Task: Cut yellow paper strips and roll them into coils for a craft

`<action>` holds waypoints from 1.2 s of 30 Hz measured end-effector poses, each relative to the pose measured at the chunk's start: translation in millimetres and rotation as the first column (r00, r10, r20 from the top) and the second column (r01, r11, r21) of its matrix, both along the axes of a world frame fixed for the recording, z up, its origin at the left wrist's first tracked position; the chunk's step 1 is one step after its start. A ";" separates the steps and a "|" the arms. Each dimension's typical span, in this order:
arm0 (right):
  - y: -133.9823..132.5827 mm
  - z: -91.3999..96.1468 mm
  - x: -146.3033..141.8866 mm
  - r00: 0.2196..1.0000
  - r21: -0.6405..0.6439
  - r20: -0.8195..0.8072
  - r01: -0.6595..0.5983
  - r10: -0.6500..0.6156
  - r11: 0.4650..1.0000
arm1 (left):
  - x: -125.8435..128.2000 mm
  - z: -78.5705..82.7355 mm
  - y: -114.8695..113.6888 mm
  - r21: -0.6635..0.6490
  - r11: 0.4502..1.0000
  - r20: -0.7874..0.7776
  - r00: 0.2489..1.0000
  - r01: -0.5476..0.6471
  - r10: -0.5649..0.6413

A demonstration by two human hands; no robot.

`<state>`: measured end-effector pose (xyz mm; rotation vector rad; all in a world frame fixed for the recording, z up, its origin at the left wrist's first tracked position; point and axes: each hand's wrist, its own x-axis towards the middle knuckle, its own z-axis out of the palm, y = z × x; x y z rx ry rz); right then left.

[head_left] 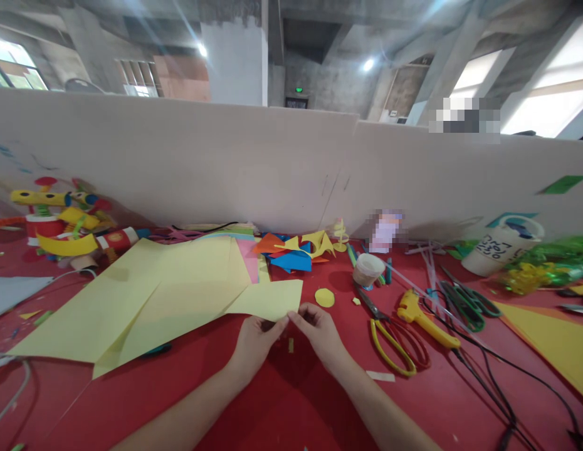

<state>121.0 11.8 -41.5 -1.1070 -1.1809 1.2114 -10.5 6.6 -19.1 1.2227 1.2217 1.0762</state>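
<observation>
Pinching yellow paper (270,297) are left hand (254,346) and right hand (322,335); a white cup (482,266) bears unreadable black handwriting (493,247).

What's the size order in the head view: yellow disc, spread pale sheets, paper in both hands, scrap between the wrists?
Largest to smallest:
1. Spread pale sheets
2. Held paper
3. Yellow disc
4. Scrap

Left hand (256,343) and right hand (322,333) pinch pale-yellow paper (273,297) — scissors (380,316) (one handle yellow, one red) near glue gun (429,321).
</observation>
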 end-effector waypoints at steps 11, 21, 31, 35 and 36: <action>0.0 -3.4 0.7 1.000 -0.011 -0.001 0.017 -0.017 1.000 | -3.1 -8.2 1.9 0.005 1.000 -0.072 0.997 0.028 -0.028; 0.2 -0.7 1.8 0.999 0.029 -0.040 -0.003 0.004 1.000 | -0.3 1.9 0.5 0.008 0.999 0.039 0.998 0.040 -0.040; 1.7 -5.2 2.9 0.991 -0.055 -0.132 -0.042 0.034 0.998 | -3.1 -0.7 4.1 -0.014 1.000 0.047 0.999 -0.011 0.012; 0.8 -3.5 2.6 0.991 -0.042 -0.120 -0.057 0.051 0.998 | -3.9 -3.6 5.1 -0.003 1.000 0.037 0.999 -0.025 0.025; 0.4 -2.7 2.5 0.992 -0.046 -0.117 -0.058 0.052 0.997 | -4.0 -4.3 5.2 -0.004 1.000 0.026 0.999 -0.026 0.026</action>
